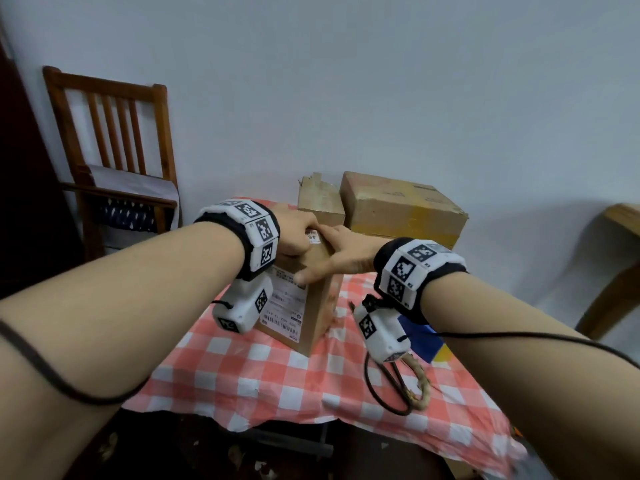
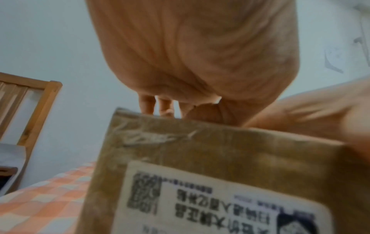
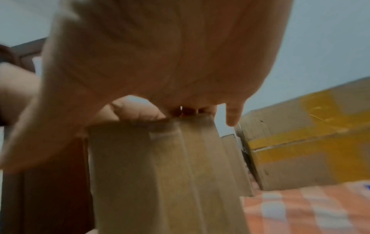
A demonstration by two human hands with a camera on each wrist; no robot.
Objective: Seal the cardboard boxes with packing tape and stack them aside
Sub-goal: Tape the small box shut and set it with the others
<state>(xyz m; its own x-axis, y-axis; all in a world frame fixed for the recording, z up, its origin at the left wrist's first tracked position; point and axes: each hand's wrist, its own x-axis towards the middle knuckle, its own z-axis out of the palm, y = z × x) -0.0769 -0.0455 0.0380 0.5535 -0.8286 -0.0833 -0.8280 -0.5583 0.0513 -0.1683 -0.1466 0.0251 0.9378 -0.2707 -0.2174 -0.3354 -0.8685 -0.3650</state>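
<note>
Both hands meet on top of a tall brown cardboard box with a white shipping label (image 1: 313,296), which stands upright near the middle of the worktop (image 1: 263,368), a table covered in a red-and-white checked cloth. The left hand (image 1: 294,237) curls its fingers over the box's top far edge, gripping it; in the left wrist view the fingertips (image 2: 147,103) hook down behind the rim. The right hand (image 1: 341,252) lies just beside it, touching it, with its thumb stretched down across the labelled front face and its fingers spread along the top. The right wrist view is blurred, so it is hard to say whether these fingers clamp the box or only press on it. The box's top is hidden under the hands, so its contents cannot be seen.

Just behind it stands a second, narrower brown cardboard box with a torn upper flap (image 1: 320,199); whether anything is inside cannot be seen. Beside that, to the right, a wide closed brown cardboard box with yellow tape bands (image 1: 401,206) sits against the pale wall.

On the cloth near the right wrist lies a pair of scissors with rope-wrapped handles (image 1: 412,386), beside a blue and yellow flat object (image 1: 424,336). A wooden slat-back chair (image 1: 114,133) stands to the left of the worktop.
</note>
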